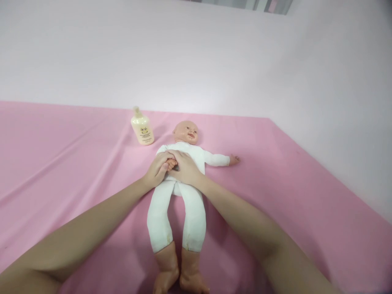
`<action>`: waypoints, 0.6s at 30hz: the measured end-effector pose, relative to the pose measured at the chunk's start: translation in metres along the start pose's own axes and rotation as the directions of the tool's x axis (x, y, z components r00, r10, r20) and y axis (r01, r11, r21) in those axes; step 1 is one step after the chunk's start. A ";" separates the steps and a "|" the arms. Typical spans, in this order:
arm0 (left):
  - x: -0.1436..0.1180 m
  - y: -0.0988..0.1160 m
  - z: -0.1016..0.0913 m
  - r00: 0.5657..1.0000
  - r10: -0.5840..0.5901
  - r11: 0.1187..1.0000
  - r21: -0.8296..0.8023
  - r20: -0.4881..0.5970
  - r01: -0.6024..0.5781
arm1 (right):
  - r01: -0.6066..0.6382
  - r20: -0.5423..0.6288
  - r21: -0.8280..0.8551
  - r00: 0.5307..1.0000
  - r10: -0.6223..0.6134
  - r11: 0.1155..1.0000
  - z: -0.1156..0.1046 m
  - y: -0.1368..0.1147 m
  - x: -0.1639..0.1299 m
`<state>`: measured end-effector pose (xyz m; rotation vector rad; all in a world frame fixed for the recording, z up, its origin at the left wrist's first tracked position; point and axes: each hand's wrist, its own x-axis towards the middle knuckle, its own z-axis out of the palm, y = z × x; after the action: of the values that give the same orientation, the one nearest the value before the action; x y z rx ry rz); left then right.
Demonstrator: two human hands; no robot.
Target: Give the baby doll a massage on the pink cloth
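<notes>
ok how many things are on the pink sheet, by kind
baby doll: 1
lotion bottle: 1
hands on the doll: 2, left hand and right hand
total: 4

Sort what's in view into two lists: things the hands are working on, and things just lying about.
In hand:
- baby doll, lying on its back
- the doll's small hand, held between left hand and right hand

Lying about:
- cream lotion bottle, upright beside the doll's head, untouched
- pink sheet under everything
</notes>
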<state>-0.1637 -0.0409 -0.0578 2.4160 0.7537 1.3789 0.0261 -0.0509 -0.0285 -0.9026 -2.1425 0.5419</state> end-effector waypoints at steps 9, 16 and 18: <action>-0.001 -0.002 0.001 1.000 0.007 1.000 -0.027 -0.013 -0.008 | -0.011 0.000 0.011 1.000 0.011 1.000 -0.001 -0.004 0.000; -0.002 -0.002 0.001 1.000 -0.015 1.000 -0.024 -0.007 0.015 | -0.002 -0.002 0.008 1.000 0.002 1.000 0.000 -0.002 0.000; -0.002 -0.002 0.001 1.000 -0.015 1.000 -0.026 -0.009 0.014 | -0.005 0.000 0.001 1.000 0.005 1.000 0.000 -0.002 0.000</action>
<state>-0.1649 -0.0403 -0.0609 2.3815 0.7498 1.3867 0.0249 -0.0518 -0.0274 -0.9080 -2.1398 0.5455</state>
